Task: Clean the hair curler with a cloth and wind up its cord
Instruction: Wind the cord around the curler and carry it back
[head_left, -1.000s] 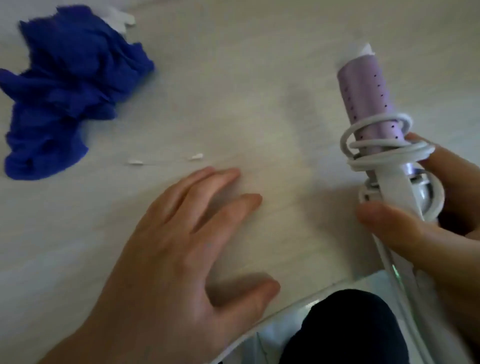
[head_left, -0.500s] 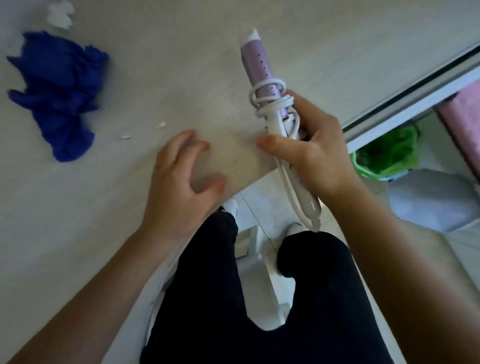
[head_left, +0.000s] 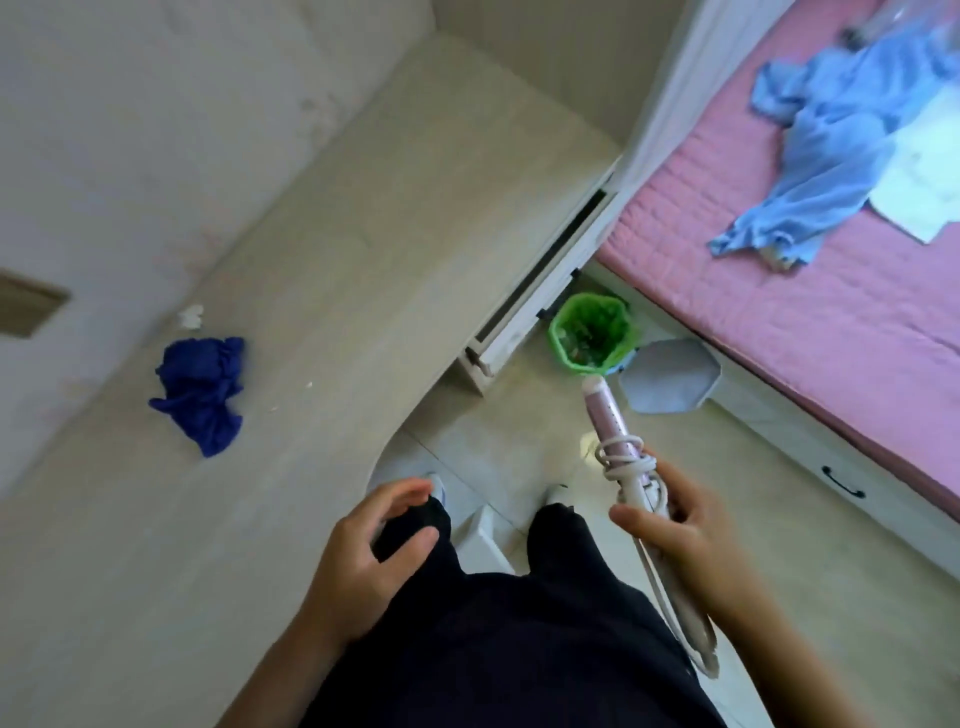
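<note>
My right hand (head_left: 680, 525) grips the hair curler (head_left: 608, 415), a pink barrel with a white handle, held in the air over the floor, tip pointing away from me. Its white cord (head_left: 621, 460) is wound in loops around the barrel just above my fingers. My left hand (head_left: 374, 540) hovers with fingers apart over my dark trouser leg, holding nothing. The crumpled blue cloth (head_left: 200, 392) lies on the pale wooden desk (head_left: 363, 260), well to the left of both hands.
A green-lined waste bin (head_left: 592, 332) stands on the tiled floor beside the desk's drawer unit (head_left: 524, 306). A grey octagonal lid (head_left: 670, 374) lies next to it. A bed with a pink cover (head_left: 779, 270) and light blue clothing (head_left: 826, 145) fills the right.
The view has pulled far back from the desk. My right hand has carried the curler off the desk edge to over the floor. My left hand has lifted off the desk.
</note>
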